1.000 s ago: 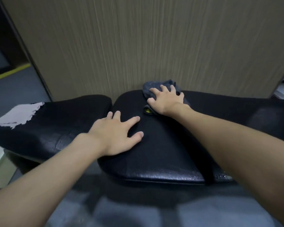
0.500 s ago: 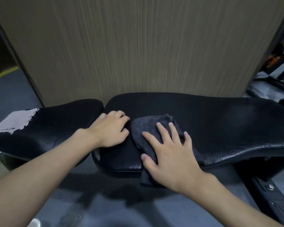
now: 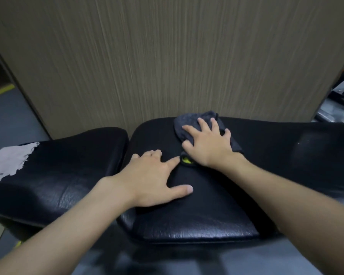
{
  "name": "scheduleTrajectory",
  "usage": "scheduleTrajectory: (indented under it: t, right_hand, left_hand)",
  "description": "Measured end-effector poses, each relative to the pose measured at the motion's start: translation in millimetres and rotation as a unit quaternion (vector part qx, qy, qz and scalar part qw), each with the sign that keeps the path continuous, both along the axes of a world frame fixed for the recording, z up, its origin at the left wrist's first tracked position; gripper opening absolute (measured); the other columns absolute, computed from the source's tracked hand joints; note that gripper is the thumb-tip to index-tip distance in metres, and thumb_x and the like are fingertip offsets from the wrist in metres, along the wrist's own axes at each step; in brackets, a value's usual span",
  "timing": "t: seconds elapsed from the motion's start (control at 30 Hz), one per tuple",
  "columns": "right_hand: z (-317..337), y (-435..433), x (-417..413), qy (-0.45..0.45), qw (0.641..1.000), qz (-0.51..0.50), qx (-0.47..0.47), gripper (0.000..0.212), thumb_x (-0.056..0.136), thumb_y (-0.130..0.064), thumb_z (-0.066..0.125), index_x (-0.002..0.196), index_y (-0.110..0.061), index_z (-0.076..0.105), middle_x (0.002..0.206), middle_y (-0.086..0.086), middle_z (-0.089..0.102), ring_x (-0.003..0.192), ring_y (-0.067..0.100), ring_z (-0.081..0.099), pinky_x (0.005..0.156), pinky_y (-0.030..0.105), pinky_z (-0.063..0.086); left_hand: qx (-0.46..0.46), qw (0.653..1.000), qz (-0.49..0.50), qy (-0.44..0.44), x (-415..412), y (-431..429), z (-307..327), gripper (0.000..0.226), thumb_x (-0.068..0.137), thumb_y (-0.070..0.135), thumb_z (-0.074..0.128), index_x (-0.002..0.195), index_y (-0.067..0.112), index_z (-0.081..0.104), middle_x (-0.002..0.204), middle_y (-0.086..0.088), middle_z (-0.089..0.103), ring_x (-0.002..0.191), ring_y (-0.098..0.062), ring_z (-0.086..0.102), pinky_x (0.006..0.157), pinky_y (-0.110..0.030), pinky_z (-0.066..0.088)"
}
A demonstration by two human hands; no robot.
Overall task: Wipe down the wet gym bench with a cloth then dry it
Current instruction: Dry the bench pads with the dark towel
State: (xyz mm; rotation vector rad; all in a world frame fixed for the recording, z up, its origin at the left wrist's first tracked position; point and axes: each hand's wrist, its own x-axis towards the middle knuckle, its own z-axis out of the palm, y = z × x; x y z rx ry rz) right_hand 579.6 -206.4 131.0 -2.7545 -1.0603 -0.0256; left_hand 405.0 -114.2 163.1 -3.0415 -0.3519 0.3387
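Observation:
A black padded gym bench [image 3: 197, 211] runs across the view in two pads with a gap between them. A dark grey cloth [image 3: 189, 124] with a small yellow tag lies at the far edge of the right pad, by the wall. My right hand [image 3: 207, 145] presses flat on that cloth with fingers spread. On the bare pad just left of the cloth rests my left hand [image 3: 155, 177], flat, fingers apart, holding nothing. The pad's front edge looks glossy.
A wood-grain wall panel [image 3: 167, 56] stands directly behind the bench. The left pad [image 3: 64, 171] has a torn patch [image 3: 10, 161] showing pale lining. Grey floor lies in front, with a yellow floor stripe [image 3: 0, 92] far left and dark equipment [image 3: 342, 100] far right.
My right hand has pushed the cloth from the pad's near edge back to its far edge by the wall. My left hand has flattened out on the pad.

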Motion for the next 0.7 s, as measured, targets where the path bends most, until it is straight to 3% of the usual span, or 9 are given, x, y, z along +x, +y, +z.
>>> scheduleTrajectory:
  t: [0.3,0.57,0.7]
  right_hand:
    - [8.0,40.5,52.1,0.028,0.999,-0.019,-0.022,0.055,0.093,-0.051,0.03,0.148,-0.04,0.031,0.163,0.006,0.017,0.15,0.038,-0.002,0.112,0.07,0.006]
    - [-1.1,-34.3,-23.0,-0.005,1.0,0.028,0.001,0.056,0.093,-0.052,0.032,0.148,-0.047,0.024,0.165,0.001,0.013,0.152,0.032,-0.003,0.116,0.065,0.006]
    - [-1.0,-91.5,-83.4,-0.024,0.999,0.042,0.005,0.067,0.082,-0.057,0.017,0.148,-0.048,0.027,0.164,-0.002,0.019,0.152,0.03,0.003,0.116,0.062,0.011]
  left_hand:
    - [-0.029,0.999,0.02,0.024,7.0,1.8,-3.1,0.096,0.076,0.088,0.031,0.155,0.04,0.007,0.16,-0.022,0.014,0.149,-0.031,0.011,0.114,-0.054,0.021]
    - [-0.067,0.997,0.047,0.015,3.3,-2.8,-0.3,0.088,0.084,0.079,0.035,0.155,0.037,0.007,0.162,-0.021,0.008,0.151,-0.032,0.004,0.118,-0.052,0.015]
    - [-0.084,0.995,0.058,-0.006,1.6,-4.0,-2.8,0.076,0.092,0.064,0.038,0.156,0.034,0.008,0.163,-0.018,0.007,0.151,-0.03,0.003,0.12,-0.05,0.011]
